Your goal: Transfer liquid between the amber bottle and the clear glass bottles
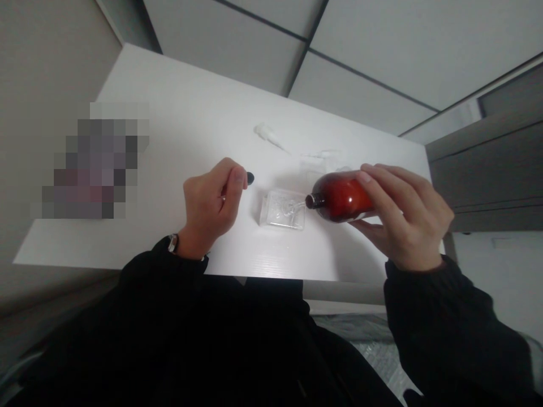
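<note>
My right hand (407, 212) is wrapped around an amber bottle (345, 196) with a black neck. The bottle is tipped onto its side, mouth pointing left, and clear liquid streams from it into a small clear rectangular box (283, 217) on the table. My left hand (214, 200) is closed in a fist left of the box. A small round black piece, which looks like the bottle's cap (250, 178), sticks out by its thumb and curled forefinger; the rest of it is hidden.
Behind the box, a whitish tapered plastic piece (271, 137) lies on the white table (182, 113). A thin clear item (322, 154) and another clear piece (313, 169) are near the bottle. A blurred-out patch (95, 169) covers the left side. Grey panels (237, 51) stand behind the table.
</note>
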`<action>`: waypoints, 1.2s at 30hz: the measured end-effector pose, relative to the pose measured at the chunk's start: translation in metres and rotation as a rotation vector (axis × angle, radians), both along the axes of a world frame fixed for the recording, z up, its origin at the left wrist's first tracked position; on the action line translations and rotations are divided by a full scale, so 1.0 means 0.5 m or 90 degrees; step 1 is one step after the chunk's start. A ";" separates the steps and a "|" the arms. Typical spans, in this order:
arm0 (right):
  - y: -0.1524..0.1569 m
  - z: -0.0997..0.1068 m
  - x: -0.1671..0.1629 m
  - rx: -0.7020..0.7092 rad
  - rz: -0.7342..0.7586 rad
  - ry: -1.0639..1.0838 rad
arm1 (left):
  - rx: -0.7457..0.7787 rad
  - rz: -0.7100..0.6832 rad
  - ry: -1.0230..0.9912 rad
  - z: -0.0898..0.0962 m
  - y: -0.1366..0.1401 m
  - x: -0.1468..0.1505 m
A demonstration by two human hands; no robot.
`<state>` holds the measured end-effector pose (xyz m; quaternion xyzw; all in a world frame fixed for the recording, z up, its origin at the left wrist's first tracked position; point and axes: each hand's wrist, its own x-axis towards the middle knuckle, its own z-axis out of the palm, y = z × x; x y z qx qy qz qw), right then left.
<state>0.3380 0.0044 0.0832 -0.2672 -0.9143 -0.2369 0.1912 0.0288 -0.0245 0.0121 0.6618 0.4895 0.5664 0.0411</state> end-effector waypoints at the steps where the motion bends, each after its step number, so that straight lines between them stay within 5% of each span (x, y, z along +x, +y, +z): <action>1: -0.001 0.001 0.001 -0.003 -0.006 -0.006 | -0.016 -0.001 -0.010 0.000 -0.001 0.000; 7: -0.004 0.004 0.002 -0.003 -0.021 -0.019 | -0.078 0.013 0.004 -0.002 -0.006 -0.004; 36: -0.003 0.014 -0.010 0.013 0.018 -0.024 | -0.079 -0.001 0.020 -0.001 -0.002 -0.003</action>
